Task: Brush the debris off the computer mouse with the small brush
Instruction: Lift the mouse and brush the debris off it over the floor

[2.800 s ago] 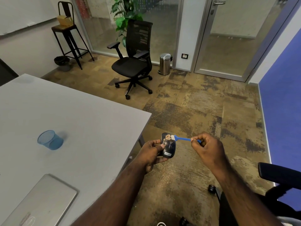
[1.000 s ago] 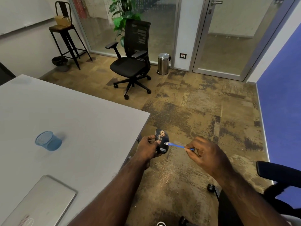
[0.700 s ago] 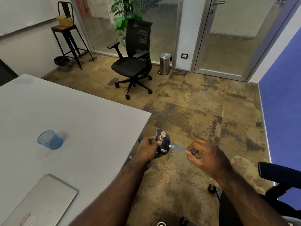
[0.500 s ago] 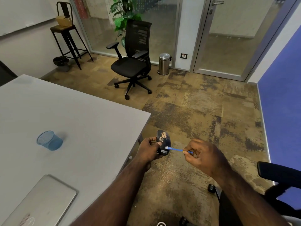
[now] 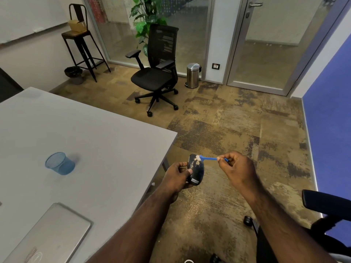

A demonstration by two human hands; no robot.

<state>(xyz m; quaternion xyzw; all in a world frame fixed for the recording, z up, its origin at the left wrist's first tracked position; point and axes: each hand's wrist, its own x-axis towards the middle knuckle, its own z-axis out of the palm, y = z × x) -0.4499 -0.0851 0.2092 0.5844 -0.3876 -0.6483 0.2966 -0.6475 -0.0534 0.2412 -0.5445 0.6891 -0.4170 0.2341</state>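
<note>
Blue mesh cup on table

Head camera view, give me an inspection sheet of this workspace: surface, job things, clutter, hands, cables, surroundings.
Surface: grey table at left; patterned carpet, with pale crumbs scattered below the hands.
Job's things: black computer mouse held over the floor, debris on its upper part; small blue brush, bristles on the mouse's top end.
Clutter: blue mesh cup and closed laptop on the table.
Hands: left hand grips the mouse; right hand pinches the brush handle.
Cables: nothing seen.
Surroundings: black office chair, steel bin, plant, tall stool, glass door.
</note>
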